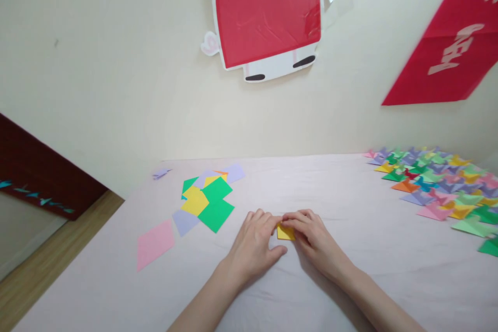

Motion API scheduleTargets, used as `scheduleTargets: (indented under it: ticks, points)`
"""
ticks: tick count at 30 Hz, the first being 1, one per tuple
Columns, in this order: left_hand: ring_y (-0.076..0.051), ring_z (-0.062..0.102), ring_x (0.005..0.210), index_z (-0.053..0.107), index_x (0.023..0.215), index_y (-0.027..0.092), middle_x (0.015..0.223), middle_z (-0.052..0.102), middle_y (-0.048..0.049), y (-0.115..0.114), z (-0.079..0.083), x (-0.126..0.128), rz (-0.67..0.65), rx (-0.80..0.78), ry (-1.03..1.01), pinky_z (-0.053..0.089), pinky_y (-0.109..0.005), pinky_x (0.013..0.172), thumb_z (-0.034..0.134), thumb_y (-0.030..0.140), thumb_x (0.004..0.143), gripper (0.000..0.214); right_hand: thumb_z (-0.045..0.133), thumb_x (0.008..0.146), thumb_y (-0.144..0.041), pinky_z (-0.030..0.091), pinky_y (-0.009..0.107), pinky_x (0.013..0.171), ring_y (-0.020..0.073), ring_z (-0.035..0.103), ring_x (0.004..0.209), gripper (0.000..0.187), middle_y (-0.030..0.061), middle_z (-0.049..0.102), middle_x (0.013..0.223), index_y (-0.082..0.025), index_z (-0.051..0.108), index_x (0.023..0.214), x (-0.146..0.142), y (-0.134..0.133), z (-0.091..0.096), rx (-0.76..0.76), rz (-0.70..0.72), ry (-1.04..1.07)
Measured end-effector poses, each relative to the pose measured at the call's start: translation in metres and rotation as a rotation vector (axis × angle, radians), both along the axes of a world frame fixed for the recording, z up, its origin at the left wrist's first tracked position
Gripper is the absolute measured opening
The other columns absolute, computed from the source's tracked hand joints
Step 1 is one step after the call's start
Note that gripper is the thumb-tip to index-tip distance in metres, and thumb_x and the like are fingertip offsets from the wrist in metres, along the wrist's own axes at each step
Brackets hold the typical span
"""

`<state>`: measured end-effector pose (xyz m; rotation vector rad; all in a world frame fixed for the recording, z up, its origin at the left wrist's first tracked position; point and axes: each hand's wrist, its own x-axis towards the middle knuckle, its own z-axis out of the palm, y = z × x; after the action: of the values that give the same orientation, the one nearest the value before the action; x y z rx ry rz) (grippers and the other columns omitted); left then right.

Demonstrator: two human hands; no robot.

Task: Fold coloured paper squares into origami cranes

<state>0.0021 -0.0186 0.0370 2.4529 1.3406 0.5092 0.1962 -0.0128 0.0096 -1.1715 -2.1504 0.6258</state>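
A small folded piece of yellow paper (286, 233) lies on the cloth-covered table between my hands. My left hand (255, 244) comes at it from the left, its fingertips at the paper's upper left corner and its thumb held apart below. From the right, the bent fingers of my right hand (313, 236) press on the upper and right edges. Both hands' fingertips meet along the top of the paper and hide part of it. How many layers it has cannot be seen.
Loose paper squares lie to the left, among them green (217, 212), yellow (195, 201) and pink (156, 244) ones. Many folded paper cranes (436, 181) stand in rows at the right. A small purple folded paper (161, 174) sits at the far left edge. A wall (155, 88) rises behind the table.
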Motion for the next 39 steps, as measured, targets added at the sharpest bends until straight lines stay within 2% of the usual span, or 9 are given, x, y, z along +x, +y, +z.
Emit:
scheduleTargets:
  ticks: [4, 6, 9, 13, 21, 28, 32, 39]
  points:
    - [-0.022, 0.047, 0.117, 0.054, 0.122, 0.026, 0.126, 0.056, -0.0037, 0.001, -0.001, -0.007, -0.063, -0.017, -0.094, 0.036, -0.038, 0.099, 0.071, 0.018, 0.077, 0.050, 0.045, 0.092, -0.015, 0.044, 0.046, 0.093, 0.0245, 0.054, 0.105, 0.028, 0.0062, 0.068, 0.114, -0.026, 0.068, 0.102, 0.001, 0.000, 0.007, -0.017, -0.039, 0.058]
    - [-0.021, 0.046, 0.121, 0.053, 0.123, 0.026, 0.130, 0.056, -0.0029, 0.003, -0.002, -0.008, -0.118, -0.036, -0.139, 0.033, -0.038, 0.102, 0.070, 0.015, 0.079, 0.048, 0.049, 0.092, -0.020, 0.044, 0.046, 0.093, 0.0251, 0.054, 0.104, 0.021, 0.0069, 0.068, 0.107, -0.025, 0.068, 0.096, 0.003, -0.001, 0.009, -0.029, -0.072, 0.066]
    - [-0.019, 0.051, 0.114, 0.056, 0.115, 0.025, 0.119, 0.063, -0.0011, 0.004, -0.004, -0.007, -0.143, -0.058, -0.162, 0.034, -0.037, 0.100, 0.069, 0.015, 0.082, 0.036, 0.053, 0.090, -0.022, 0.045, 0.045, 0.089, 0.0252, 0.055, 0.099, 0.016, 0.0063, 0.067, 0.100, -0.025, 0.069, 0.091, 0.005, -0.004, 0.007, -0.051, -0.083, 0.034]
    - [-0.020, 0.052, 0.108, 0.059, 0.107, 0.023, 0.110, 0.063, -0.0011, 0.004, -0.008, -0.006, -0.108, -0.021, -0.129, 0.037, -0.036, 0.095, 0.072, 0.022, 0.083, 0.028, 0.055, 0.088, -0.017, 0.045, 0.044, 0.088, 0.0249, 0.053, 0.097, 0.017, 0.0056, 0.066, 0.101, -0.026, 0.068, 0.092, 0.007, -0.004, 0.001, -0.070, -0.054, -0.001]
    - [-0.020, 0.052, 0.095, 0.057, 0.092, 0.022, 0.097, 0.060, 0.0002, -0.005, -0.012, -0.002, -0.016, -0.010, -0.106, 0.039, -0.034, 0.086, 0.078, 0.034, 0.078, 0.028, 0.054, 0.089, -0.018, 0.047, 0.044, 0.085, 0.0249, 0.054, 0.094, 0.016, 0.0069, 0.065, 0.099, -0.026, 0.069, 0.089, 0.004, -0.012, 0.003, -0.085, -0.033, -0.029]
    - [-0.018, 0.052, 0.094, 0.062, 0.083, 0.022, 0.092, 0.061, 0.0014, -0.003, -0.017, -0.005, 0.014, -0.042, -0.186, 0.039, -0.033, 0.084, 0.073, 0.021, 0.083, 0.011, 0.059, 0.084, -0.016, 0.045, 0.044, 0.086, 0.0251, 0.053, 0.095, 0.015, 0.0052, 0.064, 0.099, -0.027, 0.069, 0.088, 0.004, -0.012, -0.002, -0.139, -0.070, -0.021]
    - [-0.019, 0.052, 0.095, 0.061, 0.080, 0.021, 0.093, 0.060, -0.0004, -0.004, -0.019, -0.002, 0.084, -0.062, -0.220, 0.041, -0.034, 0.083, 0.069, 0.017, 0.085, 0.010, 0.057, 0.086, -0.021, 0.044, 0.043, 0.081, 0.0244, 0.053, 0.089, 0.013, 0.0053, 0.063, 0.092, -0.026, 0.067, 0.078, 0.000, -0.010, -0.002, -0.145, -0.111, -0.028]
    - [-0.022, 0.049, 0.099, 0.055, 0.078, 0.020, 0.099, 0.054, -0.0034, -0.009, -0.017, 0.006, 0.180, -0.072, -0.195, 0.041, -0.038, 0.085, 0.062, 0.015, 0.085, 0.011, 0.055, 0.089, -0.023, 0.042, 0.040, 0.078, 0.0233, 0.052, 0.084, 0.015, 0.0052, 0.059, 0.089, -0.023, 0.061, 0.075, -0.003, -0.009, -0.002, -0.132, -0.142, -0.064]
